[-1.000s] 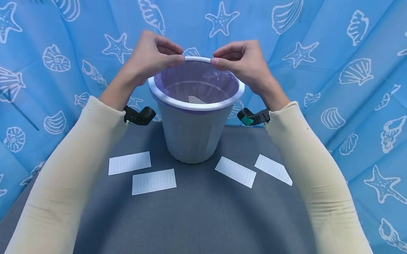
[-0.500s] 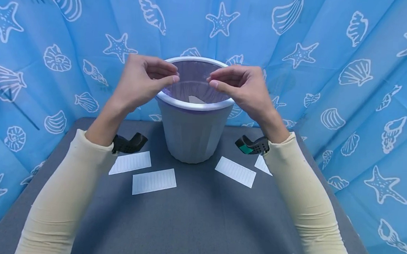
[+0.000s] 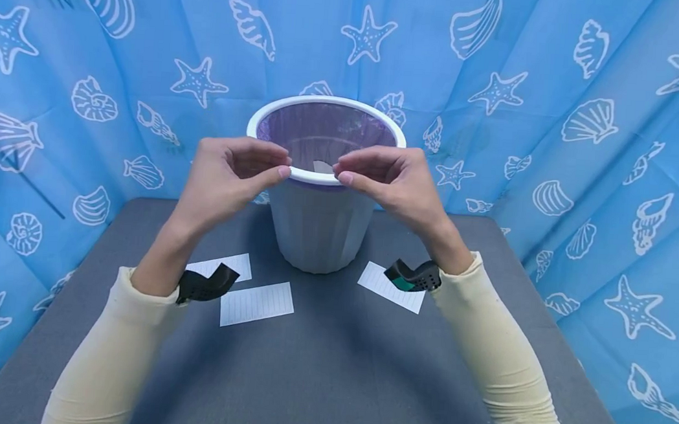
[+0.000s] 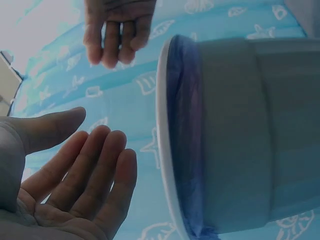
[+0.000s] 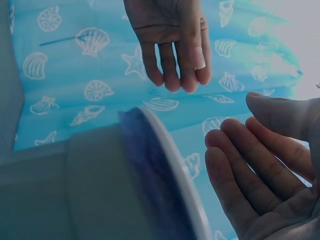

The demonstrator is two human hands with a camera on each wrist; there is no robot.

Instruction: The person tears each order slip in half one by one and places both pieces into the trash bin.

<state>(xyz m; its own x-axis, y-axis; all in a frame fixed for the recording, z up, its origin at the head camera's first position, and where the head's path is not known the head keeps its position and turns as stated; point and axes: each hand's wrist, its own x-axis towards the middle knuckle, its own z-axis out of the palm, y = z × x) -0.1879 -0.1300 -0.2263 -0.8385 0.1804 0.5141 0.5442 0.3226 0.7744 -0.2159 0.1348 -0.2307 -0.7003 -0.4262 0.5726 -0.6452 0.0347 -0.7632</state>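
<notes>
A pale grey waste bin [image 3: 322, 233] stands upright at the back of the table, with a white ring rim [image 3: 399, 141] and a purple bag [image 3: 274, 130] lining it. Through its mouth a piece of white paper [image 3: 321, 167] shows inside. My left hand [image 3: 216, 175] and right hand [image 3: 399, 183] hover before the bin's near rim, fingers loosely bent and thumbs apart from them. In the left wrist view nothing lies in the left hand [image 4: 85, 185], and a gap separates it from the rim. The right wrist view shows the right hand [image 5: 265, 175] likewise apart and holding nothing.
Lined white paper slips lie on the dark grey table [image 3: 329, 380]: two on the left, the nearer slip [image 3: 258, 303] and a farther slip [image 3: 237, 265], and a slip [image 3: 378, 282] on the right, partly behind a wrist strap [image 3: 414, 276]. A blue shell-print curtain [image 3: 303, 35] surrounds the table.
Both hands have left the bin's far rim and come back toward the body, to the near rim. The far right paper slip is now hidden by the right arm. The bin stays put.
</notes>
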